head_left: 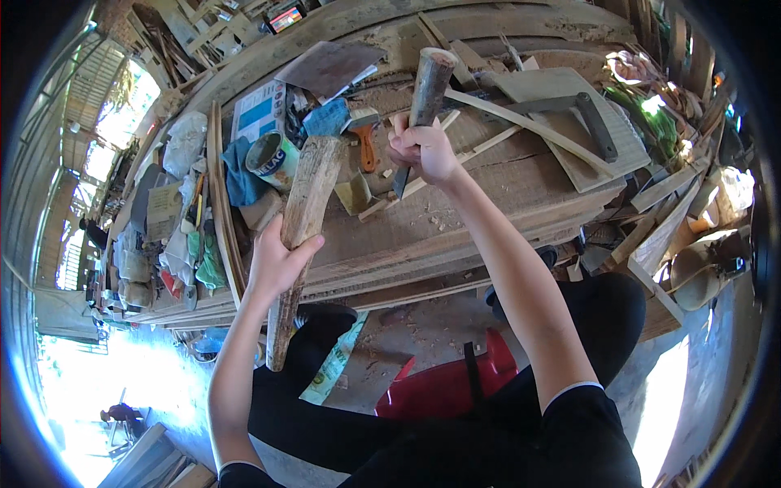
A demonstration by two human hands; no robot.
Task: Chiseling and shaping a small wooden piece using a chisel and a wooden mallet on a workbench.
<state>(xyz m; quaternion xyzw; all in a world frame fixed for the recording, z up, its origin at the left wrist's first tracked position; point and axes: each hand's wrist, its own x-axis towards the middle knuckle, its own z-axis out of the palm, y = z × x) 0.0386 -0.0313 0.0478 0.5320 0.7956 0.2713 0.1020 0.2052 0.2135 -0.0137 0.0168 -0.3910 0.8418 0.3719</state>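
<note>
My left hand [277, 259] is wrapped round a long rough length of wood [313, 180], thick at the top and narrower below. It stands tilted across the bench's front edge, its lower end hanging over my legs. To the right, my right hand [429, 153] grips a chisel [431, 85] by its thick round wooden handle. Its dark flat blade [400, 184] points down at the plank bench top [488, 199], beside a thin wooden strip. I cannot tell whether the tip touches the wood. The two hands are apart.
Behind the wood length stand an open tin [273, 159], a blue cloth [241, 172] and an orange-handled brush [368, 150]. A handsaw-like metal tool [598, 126] lies on a board at right. Bags [185, 145] crowd the left. Below is a red plastic piece [447, 382].
</note>
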